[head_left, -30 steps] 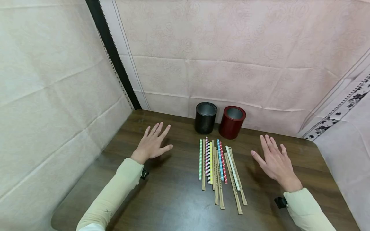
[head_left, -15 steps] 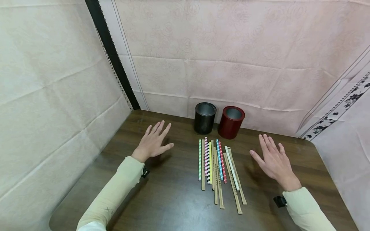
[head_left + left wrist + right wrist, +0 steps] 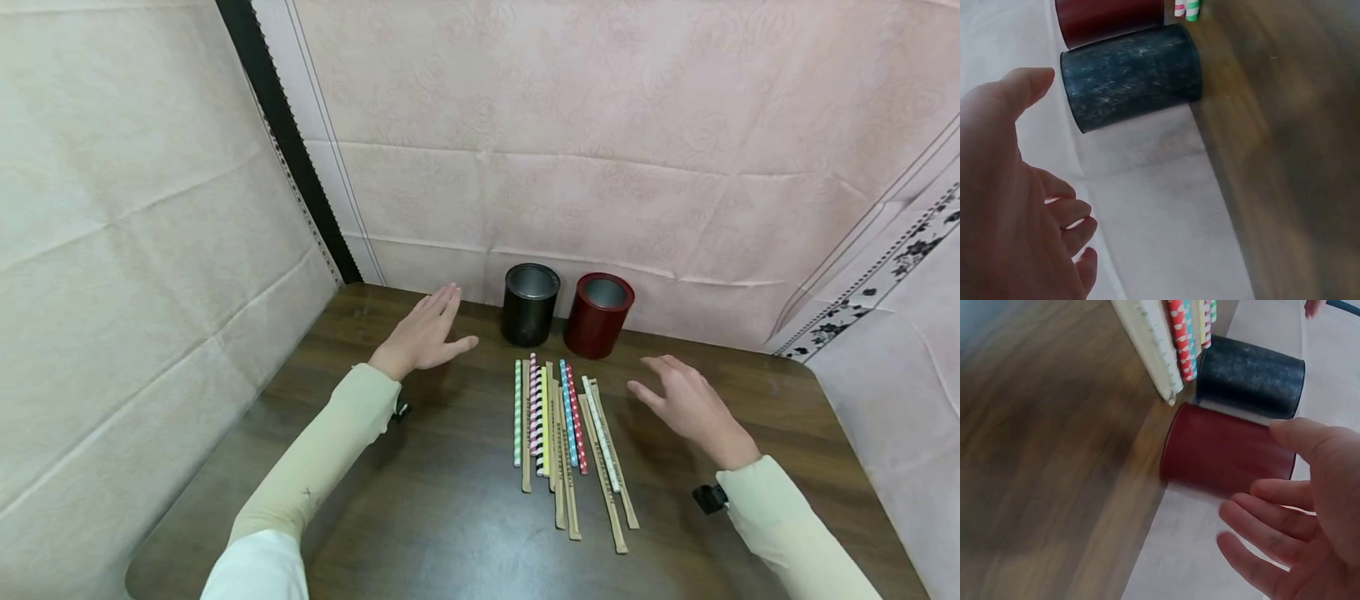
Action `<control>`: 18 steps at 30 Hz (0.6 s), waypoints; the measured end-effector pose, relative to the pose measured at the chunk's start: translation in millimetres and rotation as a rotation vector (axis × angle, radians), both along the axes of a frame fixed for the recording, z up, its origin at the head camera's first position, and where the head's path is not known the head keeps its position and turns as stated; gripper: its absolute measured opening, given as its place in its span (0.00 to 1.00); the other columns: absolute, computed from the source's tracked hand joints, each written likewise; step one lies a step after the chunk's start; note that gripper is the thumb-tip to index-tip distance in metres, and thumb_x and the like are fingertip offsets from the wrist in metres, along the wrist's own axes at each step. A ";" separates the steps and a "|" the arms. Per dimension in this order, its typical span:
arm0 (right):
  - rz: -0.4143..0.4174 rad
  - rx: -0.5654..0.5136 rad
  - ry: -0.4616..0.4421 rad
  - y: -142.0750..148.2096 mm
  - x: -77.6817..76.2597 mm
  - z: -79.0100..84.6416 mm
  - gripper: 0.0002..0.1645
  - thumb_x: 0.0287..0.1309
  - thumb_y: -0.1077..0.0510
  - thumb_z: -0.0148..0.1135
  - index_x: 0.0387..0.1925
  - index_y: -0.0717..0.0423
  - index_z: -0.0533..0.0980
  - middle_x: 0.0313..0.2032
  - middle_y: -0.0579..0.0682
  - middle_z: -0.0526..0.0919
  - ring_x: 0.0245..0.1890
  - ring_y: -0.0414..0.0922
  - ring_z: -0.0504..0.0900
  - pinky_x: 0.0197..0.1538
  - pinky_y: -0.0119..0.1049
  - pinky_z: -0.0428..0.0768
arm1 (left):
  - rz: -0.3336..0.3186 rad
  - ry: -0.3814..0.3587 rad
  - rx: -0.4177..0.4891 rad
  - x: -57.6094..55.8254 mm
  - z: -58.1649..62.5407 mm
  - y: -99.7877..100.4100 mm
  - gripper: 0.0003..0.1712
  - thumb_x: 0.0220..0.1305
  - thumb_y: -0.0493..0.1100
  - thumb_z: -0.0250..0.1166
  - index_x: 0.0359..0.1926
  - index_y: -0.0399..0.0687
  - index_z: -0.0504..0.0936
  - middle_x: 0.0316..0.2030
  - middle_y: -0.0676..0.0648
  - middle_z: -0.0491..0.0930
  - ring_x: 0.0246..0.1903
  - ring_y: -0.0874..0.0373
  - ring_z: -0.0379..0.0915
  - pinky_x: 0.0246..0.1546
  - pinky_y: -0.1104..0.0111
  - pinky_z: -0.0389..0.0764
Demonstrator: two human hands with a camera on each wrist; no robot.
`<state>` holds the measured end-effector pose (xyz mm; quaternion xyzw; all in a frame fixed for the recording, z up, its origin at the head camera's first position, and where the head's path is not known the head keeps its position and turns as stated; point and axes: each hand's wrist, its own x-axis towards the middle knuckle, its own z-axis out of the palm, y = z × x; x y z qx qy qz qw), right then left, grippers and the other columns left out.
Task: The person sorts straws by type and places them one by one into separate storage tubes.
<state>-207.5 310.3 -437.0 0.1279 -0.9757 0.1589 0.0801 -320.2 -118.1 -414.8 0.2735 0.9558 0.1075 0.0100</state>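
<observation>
My left hand (image 3: pixel 423 336) hovers over the table to the left of a black can (image 3: pixel 529 307), its fingers extended and thumb spread, holding nothing. To the right of a dark red can (image 3: pixel 597 317), my right hand (image 3: pixel 692 404) is raised with fingers loosely bent and nothing in its grasp. Both cans stand side by side, their open tops showing. In front of them lies a row of paper straws: green-striped (image 3: pixel 517 412), yellow (image 3: pixel 545 421) and red dotted (image 3: pixel 576 419) ones, among others. Several straws in brown paper sleeves (image 3: pixel 602 475) lie among them.
The brown wooden table (image 3: pixel 442 525) meets a pale cloth backdrop (image 3: pixel 600 192) right behind the cans. Another cloth wall (image 3: pixel 150 250) rises along the left, and a flower-bordered cloth (image 3: pixel 900 275) hangs at the right.
My left hand has moved right and forward, closer to the black can. The right hand has shifted left toward the red can, its fingers bending. Cans and straws stay in place.
</observation>
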 end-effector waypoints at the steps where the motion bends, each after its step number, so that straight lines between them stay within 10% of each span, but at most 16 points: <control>1: 0.011 -0.016 -0.012 -2.8 -3.4 0.8 0.31 0.72 0.49 0.67 0.62 0.72 0.78 0.59 0.71 0.83 0.59 0.68 0.83 0.60 0.65 0.82 | -0.008 0.001 -0.001 -3.4 3.3 4.4 0.57 0.78 0.72 0.47 0.85 0.36 0.39 0.86 0.37 0.38 0.86 0.45 0.34 0.86 0.51 0.43; 18: 0.073 -0.102 -0.217 -44.4 -60.6 -16.7 0.12 0.67 0.57 0.70 0.36 0.66 0.86 0.30 0.57 0.88 0.26 0.44 0.82 0.32 0.41 0.84 | -0.015 -0.003 0.008 -49.1 27.7 75.7 0.54 0.79 0.69 0.47 0.85 0.36 0.40 0.86 0.37 0.41 0.86 0.46 0.35 0.87 0.56 0.43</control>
